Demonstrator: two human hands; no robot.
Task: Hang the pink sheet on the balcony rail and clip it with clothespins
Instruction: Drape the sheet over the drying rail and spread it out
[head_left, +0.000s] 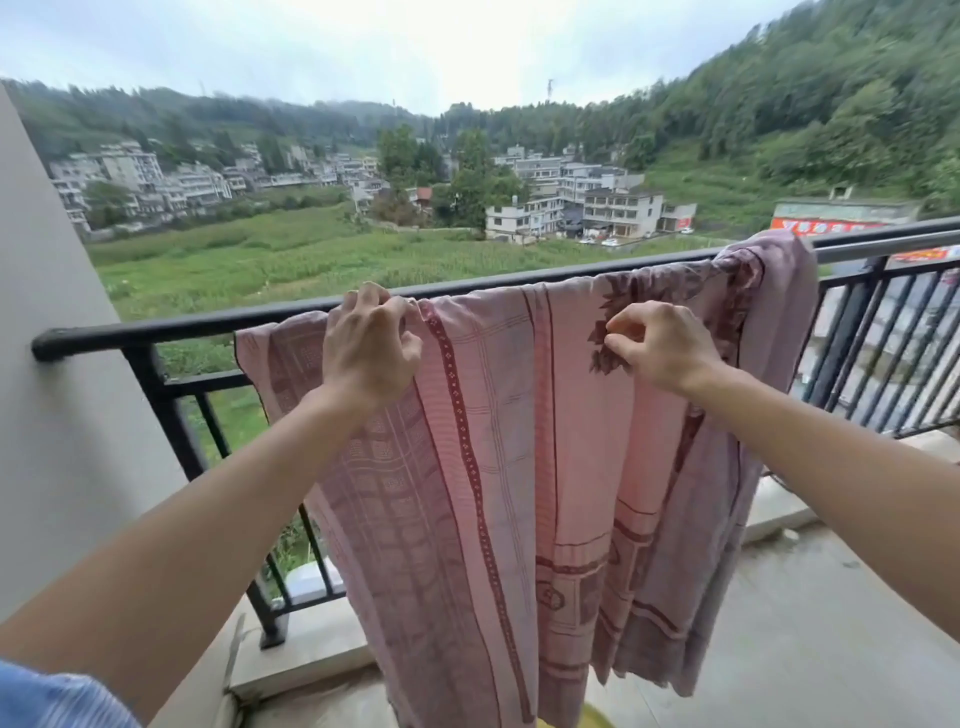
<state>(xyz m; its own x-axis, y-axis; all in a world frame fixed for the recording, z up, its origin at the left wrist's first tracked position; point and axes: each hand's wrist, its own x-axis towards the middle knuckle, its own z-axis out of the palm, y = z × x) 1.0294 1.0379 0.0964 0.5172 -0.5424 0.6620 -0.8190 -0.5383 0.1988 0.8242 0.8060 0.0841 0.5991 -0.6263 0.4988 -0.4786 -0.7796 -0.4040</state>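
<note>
A pink sheet (519, 441) with a dark red pattern hangs draped over the black balcony rail (171, 325), bunched thicker at its right end. My left hand (369, 345) grips the sheet's top fold at the rail, fingers curled over it. My right hand (660, 345) is a little below the rail with thumb and fingers pinching the cloth. No clothespin is visible in either hand or on the rail.
A grey wall (57, 364) meets the rail's left end. Black vertical bars (883, 338) run below the rail. The concrete balcony floor (805, 649) lies at the lower right. Something yellow (587, 719) peeks out under the sheet's hem.
</note>
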